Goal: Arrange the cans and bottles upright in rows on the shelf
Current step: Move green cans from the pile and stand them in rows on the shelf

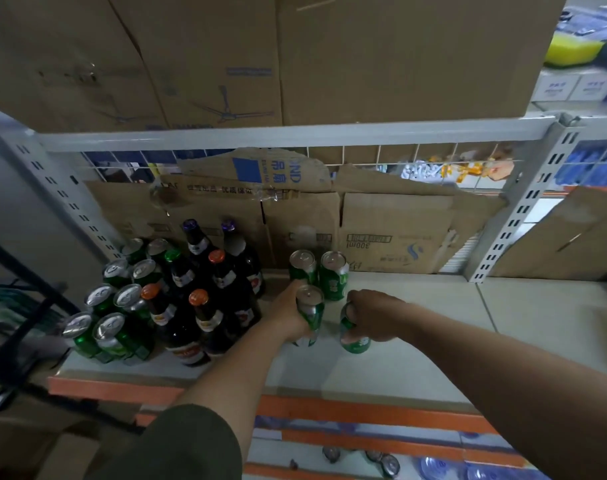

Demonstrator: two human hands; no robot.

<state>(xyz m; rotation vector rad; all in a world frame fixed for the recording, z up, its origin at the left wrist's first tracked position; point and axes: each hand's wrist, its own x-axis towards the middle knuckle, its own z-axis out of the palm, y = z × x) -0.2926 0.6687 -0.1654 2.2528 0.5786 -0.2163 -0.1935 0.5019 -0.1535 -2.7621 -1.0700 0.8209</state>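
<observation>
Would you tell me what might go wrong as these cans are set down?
The left hand grips a green can close beside the dark bottles; a sideways nudge might topple one. The right hand grips a second can near the two standing cans; pushing it back could knock them.

On my remote feed, a pale, orange-edged metal shelf board [433, 323] carries a block of silver-topped green aluminium cans [103, 296] at left, dark glass bottles with orange, green and purple caps [177, 327] beside them, and two upright green cans [333, 277] mid-shelf. Just before those, the left hand [288, 313] grips the left front can [310, 308], the right hand [376, 315] the right front can [355, 344].
</observation>
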